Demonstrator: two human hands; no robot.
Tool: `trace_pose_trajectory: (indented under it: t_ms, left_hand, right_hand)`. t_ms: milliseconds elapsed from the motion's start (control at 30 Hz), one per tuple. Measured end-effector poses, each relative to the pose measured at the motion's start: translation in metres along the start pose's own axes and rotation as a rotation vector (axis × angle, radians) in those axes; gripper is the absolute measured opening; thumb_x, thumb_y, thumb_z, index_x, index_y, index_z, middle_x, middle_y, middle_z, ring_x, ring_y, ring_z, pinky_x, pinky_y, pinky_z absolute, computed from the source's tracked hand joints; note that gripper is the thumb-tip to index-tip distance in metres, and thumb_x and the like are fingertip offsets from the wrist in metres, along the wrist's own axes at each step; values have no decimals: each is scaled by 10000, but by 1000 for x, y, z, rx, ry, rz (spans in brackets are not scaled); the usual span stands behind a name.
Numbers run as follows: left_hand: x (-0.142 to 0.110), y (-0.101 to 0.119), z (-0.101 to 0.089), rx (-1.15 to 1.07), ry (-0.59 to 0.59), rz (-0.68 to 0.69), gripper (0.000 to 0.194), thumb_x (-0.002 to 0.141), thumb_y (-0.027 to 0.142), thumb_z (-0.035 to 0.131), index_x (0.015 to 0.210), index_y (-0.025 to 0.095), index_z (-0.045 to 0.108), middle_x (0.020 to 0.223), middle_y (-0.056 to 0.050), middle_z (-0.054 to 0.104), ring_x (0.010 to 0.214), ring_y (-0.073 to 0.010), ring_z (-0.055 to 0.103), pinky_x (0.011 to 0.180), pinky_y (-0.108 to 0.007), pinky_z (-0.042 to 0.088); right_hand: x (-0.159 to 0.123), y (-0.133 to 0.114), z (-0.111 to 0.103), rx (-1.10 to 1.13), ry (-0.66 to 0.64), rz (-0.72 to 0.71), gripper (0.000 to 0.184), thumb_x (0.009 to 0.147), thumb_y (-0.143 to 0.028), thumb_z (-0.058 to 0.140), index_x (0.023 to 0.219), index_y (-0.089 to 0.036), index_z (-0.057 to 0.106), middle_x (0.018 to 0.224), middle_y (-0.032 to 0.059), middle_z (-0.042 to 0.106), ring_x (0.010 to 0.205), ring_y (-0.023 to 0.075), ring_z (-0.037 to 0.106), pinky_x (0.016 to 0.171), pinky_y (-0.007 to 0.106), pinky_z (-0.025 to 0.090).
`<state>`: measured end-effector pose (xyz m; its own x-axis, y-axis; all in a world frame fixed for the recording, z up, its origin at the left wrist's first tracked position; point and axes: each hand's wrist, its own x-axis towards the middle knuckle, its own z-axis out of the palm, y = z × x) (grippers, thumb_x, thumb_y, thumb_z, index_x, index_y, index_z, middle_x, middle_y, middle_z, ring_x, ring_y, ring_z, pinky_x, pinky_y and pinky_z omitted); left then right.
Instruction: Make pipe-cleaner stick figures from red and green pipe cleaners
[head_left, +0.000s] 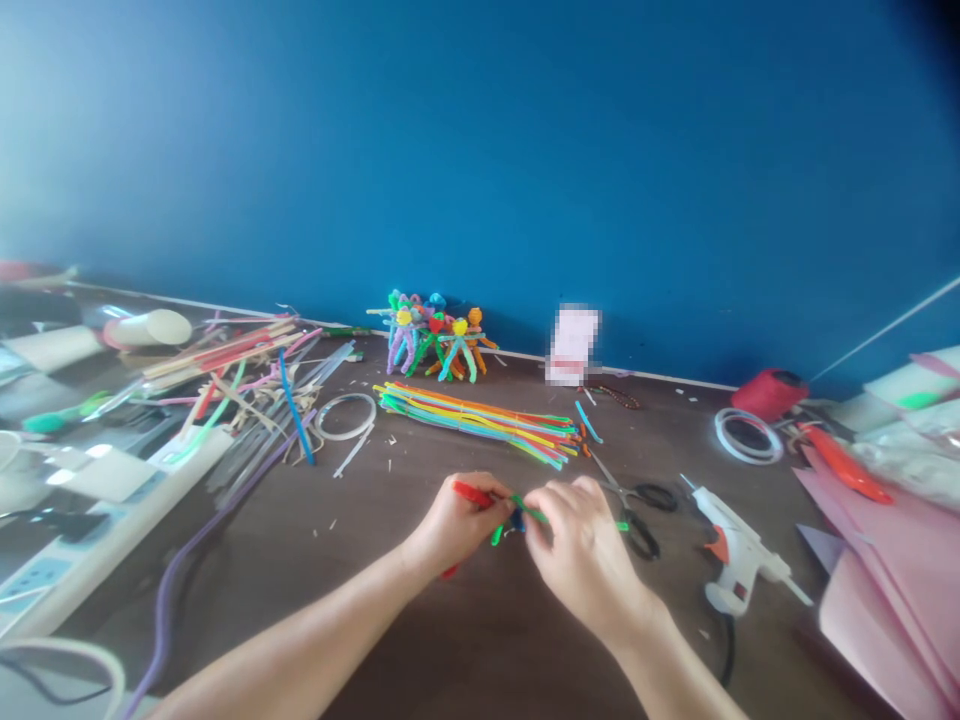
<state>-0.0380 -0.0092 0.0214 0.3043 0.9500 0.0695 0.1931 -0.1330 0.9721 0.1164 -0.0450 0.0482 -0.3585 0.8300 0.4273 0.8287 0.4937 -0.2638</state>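
Note:
My left hand [463,518] is closed around a tool with two red handles [472,493] that look like those of small pliers; its head is mostly hidden by the fingers. My right hand [577,535] pinches a green pipe cleaner [536,514], whose far end sticks out past the fingers on the right. A short bent green end hangs between the hands, beside a small dark blue part [517,520] too small to make out. Both hands are close together above the dark table. Just beyond them lies a bundle of coloured pipe cleaners [480,422].
Pipe-cleaner figures [439,335] stand against the blue wall. Black-handled scissors [641,510] and a white glue gun [742,550] lie right, near pink sheets [885,580] and red thread [769,395]. Left are a power strip [112,530], loose sticks [225,350] and a wire coil [345,415].

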Motion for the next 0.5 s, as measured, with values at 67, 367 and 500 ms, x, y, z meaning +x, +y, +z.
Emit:
trace_pose_trajectory:
  t_ms: [67, 367, 500]
  left_hand:
    - [0, 0, -1, -58, -2, -32, 131, 666, 243, 612, 690, 127, 667, 640, -39, 611, 599, -133, 520, 581, -230, 407]
    - [3, 6, -9, -368, -69, -109, 134, 650, 257, 652, 654, 123, 650, 759, -58, 611, 685, -140, 534, 629, -229, 403]
    - [3, 1, -12, -458, -192, -365, 127, 591, 229, 688, 634, 123, 634, 555, -2, 576, 517, -97, 489, 508, -208, 360]
  right_hand:
    - [0, -2, -1, -30, -4, -9, 126, 777, -101, 450, 767, -176, 551, 660, 28, 557, 633, 168, 501, 706, 320, 307]
    - [2, -1, -18, 149, -59, 14, 190, 811, -145, 447, 909, -194, 602, 750, 34, 630, 695, 166, 556, 781, 341, 339]
    - [3, 13, -26, 441, -271, 67, 237, 814, -140, 436, 932, -235, 618, 831, 15, 657, 745, 153, 585, 698, 264, 414]
